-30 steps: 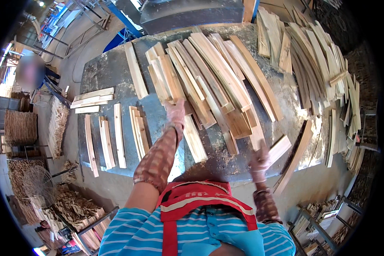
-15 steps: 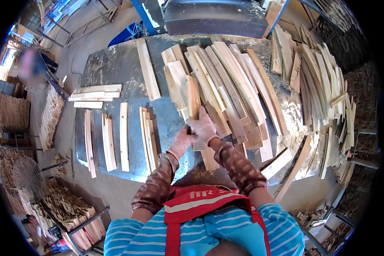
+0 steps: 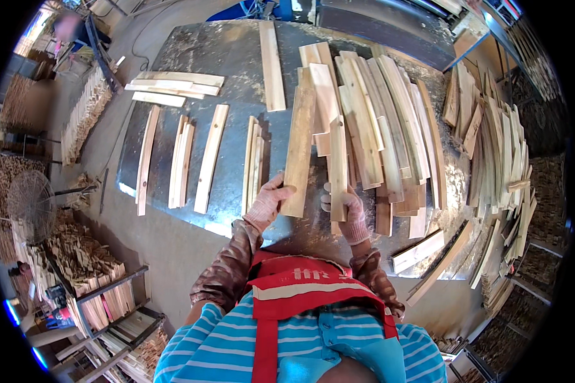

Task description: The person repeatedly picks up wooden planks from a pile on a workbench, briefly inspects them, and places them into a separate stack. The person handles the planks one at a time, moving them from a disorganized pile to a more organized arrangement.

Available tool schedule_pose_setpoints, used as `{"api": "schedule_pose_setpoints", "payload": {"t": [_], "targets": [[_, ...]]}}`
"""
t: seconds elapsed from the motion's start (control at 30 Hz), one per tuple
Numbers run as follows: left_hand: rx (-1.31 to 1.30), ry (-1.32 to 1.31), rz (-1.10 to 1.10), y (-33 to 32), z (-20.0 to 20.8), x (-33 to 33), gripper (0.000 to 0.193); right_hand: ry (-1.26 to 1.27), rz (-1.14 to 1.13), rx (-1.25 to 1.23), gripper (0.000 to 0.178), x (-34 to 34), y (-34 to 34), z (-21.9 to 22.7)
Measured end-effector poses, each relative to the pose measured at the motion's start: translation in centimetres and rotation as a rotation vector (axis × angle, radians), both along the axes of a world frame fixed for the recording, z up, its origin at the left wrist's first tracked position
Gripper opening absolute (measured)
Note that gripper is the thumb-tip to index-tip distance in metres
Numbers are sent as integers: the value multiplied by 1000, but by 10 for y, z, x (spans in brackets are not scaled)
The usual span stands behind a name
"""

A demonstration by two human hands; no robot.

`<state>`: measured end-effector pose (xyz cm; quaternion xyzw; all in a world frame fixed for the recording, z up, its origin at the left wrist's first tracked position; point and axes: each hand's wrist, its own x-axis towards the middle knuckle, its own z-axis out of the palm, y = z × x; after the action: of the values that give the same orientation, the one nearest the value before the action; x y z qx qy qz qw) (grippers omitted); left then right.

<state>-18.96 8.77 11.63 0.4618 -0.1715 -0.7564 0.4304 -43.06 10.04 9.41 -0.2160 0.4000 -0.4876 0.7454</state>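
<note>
My hands have split apart since a moment ago. Now my left hand (image 3: 269, 203) grips the wide plank (image 3: 299, 153) and my right hand (image 3: 346, 210) grips the thin strip (image 3: 338, 169). Both hang over the grey table (image 3: 230, 57), long ways pointing away from me. I only hold the near ends, so they could tip and knock the big pile (image 3: 390, 127).

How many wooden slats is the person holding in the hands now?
2: a wide slat in the left hand, a narrower slat in the right hand.
</note>
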Motion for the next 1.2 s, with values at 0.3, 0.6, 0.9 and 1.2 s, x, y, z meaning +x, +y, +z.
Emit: {"api": "schedule_pose_setpoints", "payload": {"t": [0.3, 0.6, 0.9, 1.2], "targets": [[164, -16, 137, 64, -93, 169, 40, 39, 261, 193, 52, 98, 35, -123], [-26, -1378, -834, 48, -173, 179, 56, 1196, 850, -323, 49, 175, 45, -74], [134, -926, -59, 8, -163, 190, 36, 1655, 238, -344, 64, 124, -109, -32], [170, -1612, -196, -42, -87, 197, 82, 1705, 235, -361, 58, 86, -142, -78]]}}
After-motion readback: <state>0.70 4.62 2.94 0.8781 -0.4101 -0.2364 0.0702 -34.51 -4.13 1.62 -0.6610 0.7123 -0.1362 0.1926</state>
